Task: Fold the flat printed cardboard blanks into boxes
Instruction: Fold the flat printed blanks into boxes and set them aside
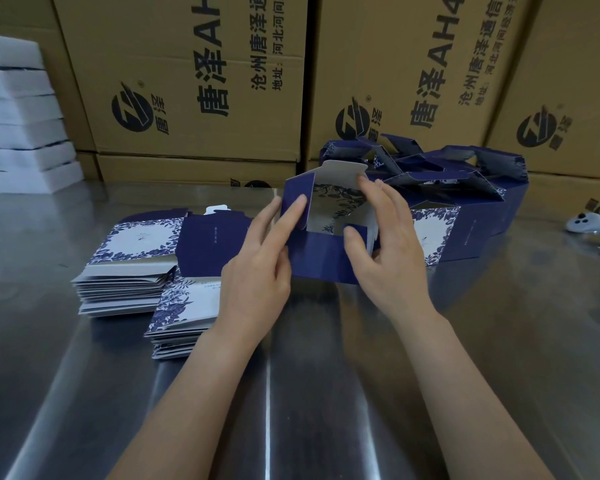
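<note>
A half-formed navy box (321, 258) with a white inside and blue floral print stands open-topped on the steel table, between my hands. My left hand (260, 265) presses straight fingers against its left side flap. My right hand (388, 244) grips its right wall, thumb on the front panel and fingers over the top edge. Two stacks of flat printed blanks lie to the left: a far stack (125, 271) and a nearer stack (184, 317). Several folded navy boxes (465, 188) are piled behind and to the right.
The steel table (291, 393) is bare in front of me. Big brown cartons (194, 81) form a wall at the back. White foam slabs (18, 116) are stacked at far left. A white handheld device (589, 225) lies at the right edge.
</note>
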`<action>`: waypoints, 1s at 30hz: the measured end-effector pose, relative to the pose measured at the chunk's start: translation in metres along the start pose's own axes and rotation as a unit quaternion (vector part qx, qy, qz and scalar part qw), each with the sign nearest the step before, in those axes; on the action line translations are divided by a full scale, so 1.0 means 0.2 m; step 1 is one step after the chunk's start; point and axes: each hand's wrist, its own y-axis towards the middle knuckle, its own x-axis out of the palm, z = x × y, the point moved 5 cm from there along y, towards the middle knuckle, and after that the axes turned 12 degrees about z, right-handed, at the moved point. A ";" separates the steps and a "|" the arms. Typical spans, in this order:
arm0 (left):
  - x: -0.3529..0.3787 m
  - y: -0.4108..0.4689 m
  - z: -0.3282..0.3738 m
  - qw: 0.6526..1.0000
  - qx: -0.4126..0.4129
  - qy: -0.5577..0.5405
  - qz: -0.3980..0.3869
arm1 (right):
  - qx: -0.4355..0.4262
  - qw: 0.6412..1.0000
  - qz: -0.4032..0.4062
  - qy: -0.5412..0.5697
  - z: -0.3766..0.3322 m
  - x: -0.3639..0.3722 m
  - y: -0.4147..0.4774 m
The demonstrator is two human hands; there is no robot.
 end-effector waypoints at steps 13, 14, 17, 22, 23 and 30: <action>0.02 -0.01 0.00 0.998 -0.045 0.005 -0.046 | 0.009 0.994 -0.011 0.111 -0.01 -0.04 0.02; 0.02 -0.01 0.00 0.998 -0.052 0.003 -0.046 | 0.014 0.992 -0.017 0.127 -0.01 -0.05 0.02; 0.03 -0.01 0.00 0.997 -0.051 0.009 -0.049 | 0.029 0.989 -0.025 0.140 -0.01 -0.07 0.04; 0.04 0.00 -0.01 0.998 -0.020 0.032 -0.045 | 0.017 0.995 -0.011 0.098 -0.01 -0.06 0.05; 0.03 0.00 -0.01 0.998 -0.018 0.034 -0.043 | 0.007 0.996 -0.009 0.091 -0.01 -0.06 0.05; 0.03 0.00 -0.01 0.999 -0.021 0.035 -0.033 | -0.043 0.997 -0.020 0.059 0.00 -0.06 0.05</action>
